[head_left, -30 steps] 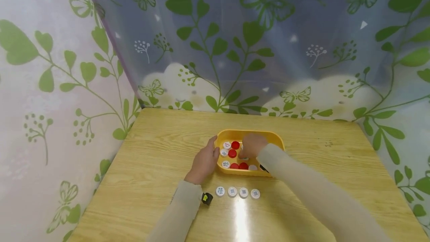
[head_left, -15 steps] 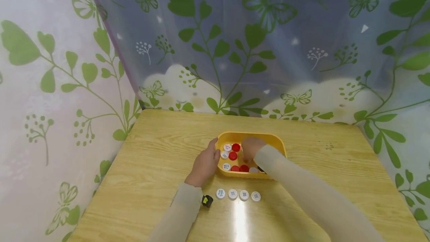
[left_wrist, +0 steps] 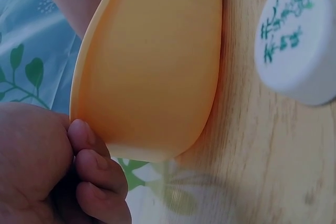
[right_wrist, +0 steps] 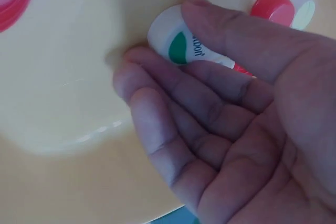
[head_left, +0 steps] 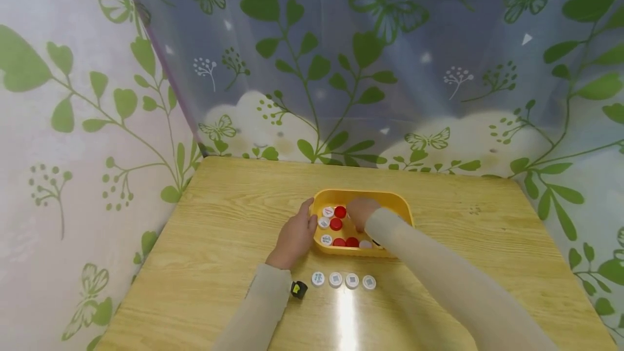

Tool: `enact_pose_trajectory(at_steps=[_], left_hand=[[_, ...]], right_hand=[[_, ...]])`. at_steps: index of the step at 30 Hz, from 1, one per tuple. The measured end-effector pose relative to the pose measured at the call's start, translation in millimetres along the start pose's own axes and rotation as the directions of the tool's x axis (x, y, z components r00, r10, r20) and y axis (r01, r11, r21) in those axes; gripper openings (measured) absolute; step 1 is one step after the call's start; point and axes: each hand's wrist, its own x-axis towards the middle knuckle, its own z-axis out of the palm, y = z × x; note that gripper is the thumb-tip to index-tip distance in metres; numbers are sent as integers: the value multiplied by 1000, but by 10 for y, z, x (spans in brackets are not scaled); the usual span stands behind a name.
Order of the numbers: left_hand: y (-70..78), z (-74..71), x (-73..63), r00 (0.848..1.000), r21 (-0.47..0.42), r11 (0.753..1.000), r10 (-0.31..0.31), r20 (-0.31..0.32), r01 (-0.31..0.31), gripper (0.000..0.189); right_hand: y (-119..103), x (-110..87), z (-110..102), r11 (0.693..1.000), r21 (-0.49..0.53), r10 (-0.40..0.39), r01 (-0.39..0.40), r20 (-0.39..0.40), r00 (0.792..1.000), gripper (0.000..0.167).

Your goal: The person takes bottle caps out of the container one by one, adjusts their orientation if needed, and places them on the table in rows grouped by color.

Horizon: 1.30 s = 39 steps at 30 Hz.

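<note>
A yellow plastic basket [head_left: 404, 205] stands on the table, with white and red bottle caps in it. My left hand [head_left: 294, 237] holds its left end; in the left wrist view the curled fingers [left_wrist: 97, 166] lie at the rim. Inside the basket, my right hand [head_left: 363, 213] reaches down to the floor. The right wrist view shows a white bottle cap [right_wrist: 170, 35] with a green mark and lettering, pinched between thumb and fingers. Red caps [head_left: 339, 212] and a white cap [head_left: 326, 240] lie left of that hand. From the head, the hand hides the pinched cap.
In front of the basket, several white caps form a row, with a printed white cap [head_left: 318, 279] at its left end. The wooden table [head_left: 234, 205] meets a leaf-patterned curtain [head_left: 292, 96] at the back. A black wrist device [head_left: 299, 289] sits by the left sleeve.
The right hand has shifted slightly inside the basket, and the pale cap seen by its fingertips earlier is now hidden in the head view. My left hand stays on the basket's end.
</note>
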Motion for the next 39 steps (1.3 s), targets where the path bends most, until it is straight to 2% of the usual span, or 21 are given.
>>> enact_pose_trajectory(at_steps=[5,7,9,12,15,18,20,22,27,30,33,39], left_hand=[[33,-24,-11,1000,-8,1000,-13,12,13,52],[45,-31,-14,1000,-9,1000,-21,13,21,52],[51,-33,-20,1000,-6,1000,-25,9,25,52],[41,-25,-7,999,-5,1000,-30,12,30,53],[36,-24,-2,999,-8,999,-32,21,32,53],[41,-35,-3,999,-11,1000,-27,20,28,53],[38,-37,-2,1000,-8,1000,-20,12,20,53],[25,-25,2,1000,-14,1000,-18,7,19,52],[-33,15,3,999,-81,996,-41,14,42,52],[-55,7,-10,997,-140,988,-66,30,70,52],[-51,-22,-27,994,-182,978,-92,54,100,52],[-56,-54,-14,992,-188,977,-90,89,106,51]], right_hand=[[199,30,3,992,125,-29,28,9,1000,13],[290,-8,-32,983,174,-49,55,-39,998,15],[327,-138,-119,975,197,-75,99,-122,990,15],[344,-424,-158,949,258,-97,180,-304,948,13],[316,-782,-48,925,280,-113,257,-442,890,18],[272,-1128,188,923,246,-131,296,-523,842,25],[258,-1320,381,925,220,-146,310,-547,824,26],[262,-1479,569,929,213,-145,303,-542,828,27],[356,-1671,984,935,261,-90,241,-482,872,23],[418,-1670,1154,935,269,-79,231,-477,875,22],[440,-1637,1241,934,273,-70,229,-488,870,22],[399,-1543,1299,938,316,33,142,-490,871,20]])
